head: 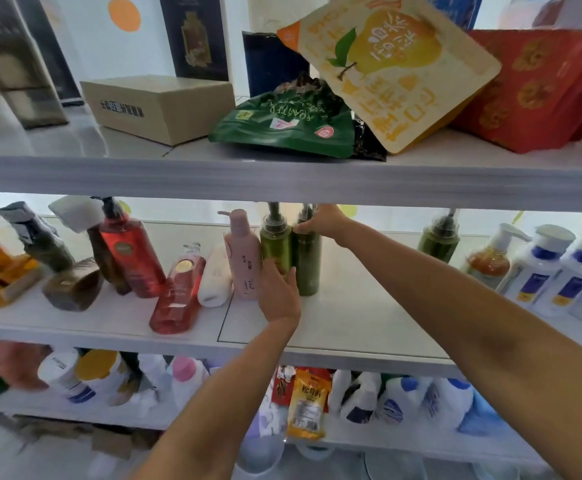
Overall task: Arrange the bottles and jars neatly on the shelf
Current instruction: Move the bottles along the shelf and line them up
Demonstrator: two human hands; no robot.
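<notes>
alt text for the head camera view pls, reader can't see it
Two bare hands steady a pair of upright green pump bottles on the middle shelf: the left hand against the lighter bottle, the right hand gripping the darker bottle near its top. A pink bottle stands beside them; a red bottle lies toppled further left.

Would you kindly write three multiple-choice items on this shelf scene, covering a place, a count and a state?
1. Where is the right hand?
A. on the dark green bottle's top
B. on the cardboard box
C. on the bottom shelf

2. How many green pump bottles stand on the middle shelf?
A. one
B. three
C. five

3. How is the small red bottle?
A. upright
B. lying down
C. held

Answers:
1 A, its fingers pinch the dark green bottle near the pump.
2 B, two by the left hand, one further right.
3 B, it lies on the shelf.
</notes>
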